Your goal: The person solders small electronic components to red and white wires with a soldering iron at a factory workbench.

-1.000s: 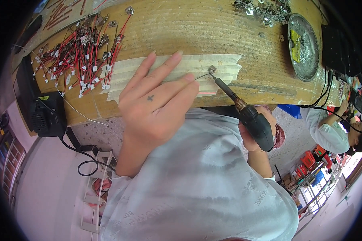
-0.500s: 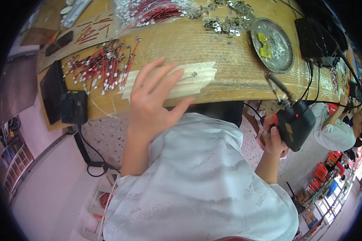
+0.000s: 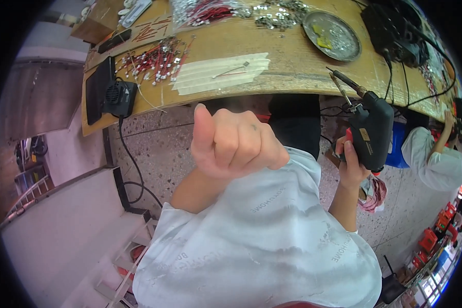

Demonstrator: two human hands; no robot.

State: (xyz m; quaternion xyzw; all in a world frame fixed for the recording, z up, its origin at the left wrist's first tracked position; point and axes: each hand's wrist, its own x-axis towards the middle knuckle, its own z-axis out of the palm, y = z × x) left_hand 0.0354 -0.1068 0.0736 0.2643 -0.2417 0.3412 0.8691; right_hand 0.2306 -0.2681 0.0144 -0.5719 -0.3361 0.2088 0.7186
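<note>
Head view: single wired piece (image 3: 231,70) on tape strips (image 3: 195,77), soldering gun (image 3: 372,131) apart from it.
Judged progress: wired heap (image 3: 154,61) toward tabletop (image 3: 292,51) left end looks completed; loose metal parts (image 3: 282,18) along far edge appear unwired. Left hand (image 3: 236,143): fingers curled into a fist, off the near edge; contents cannot be determined. Right hand (image 3: 351,164): wrapped around the gun's handle. Clearance: wood surface shows between tape and dish (image 3: 355,47); tape lies near the near edge.

The wooden bench (image 3: 223,43) is bearing pale tape strips (image 3: 195,79), wire leads (image 3: 156,59), clustered metal parts (image 3: 280,19) and a round dish (image 3: 355,42).
</note>
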